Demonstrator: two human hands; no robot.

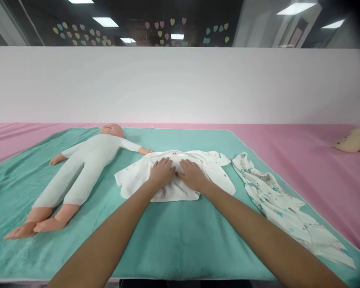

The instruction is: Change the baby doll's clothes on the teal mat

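A small white baby shirt (138,182) lies spread open on a green blanket (180,240), its sleeves out to both sides and a label at the neck. My left hand (162,172) rests flat on the middle of the shirt, fingers stretched out. Close beside it, my right hand (192,174) also lies flat on the cloth with fingers extended. Left of the shirt, a baby doll (91,154) in a white suit lies on its back, one hand close to the shirt's left shoulder. On the right is a crumpled patterned baby garment (276,200).
A pink cloth (312,160) covers the table under the blanket. Behind stands a white partition (180,84), with dark glass and paper hearts above it. At the far right edge, a pale beige object (355,140) is partly in view.
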